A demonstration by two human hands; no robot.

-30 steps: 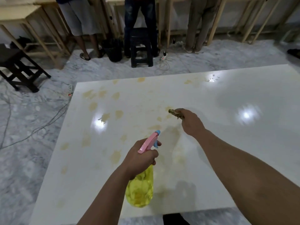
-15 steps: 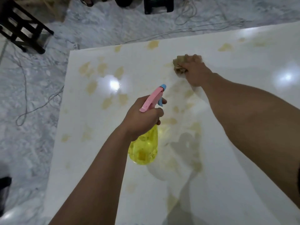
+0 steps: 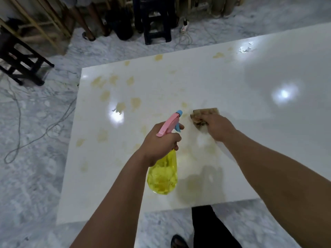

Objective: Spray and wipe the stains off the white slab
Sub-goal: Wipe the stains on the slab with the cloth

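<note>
The big glossy white rectangular slab (image 3: 206,83) fills most of your view, lying low over a grey marbled floor (image 3: 32,176), with yellowish-brown stains (image 3: 105,94) scattered mostly across its left half and far edge, and bright lamp glare in a few spots. Your left hand (image 3: 158,144) is closed around the neck of a translucent yellow plastic spray bottle (image 3: 163,176) with a pink head and blue nozzle, held in the air above the slab's near part, a finger curled by the blue trigger and the nozzle aimed away from you. Your right hand (image 3: 217,127) has its fingers curled over a crumpled brownish wiping cloth (image 3: 204,114), pressing it flat onto the slab just right of the nozzle; the surface near that hand looks wet and smeared. Beyond the slab's far edge stands a dark stool (image 3: 157,20), and grey cables (image 3: 41,133) trail over the floor at left.
</note>
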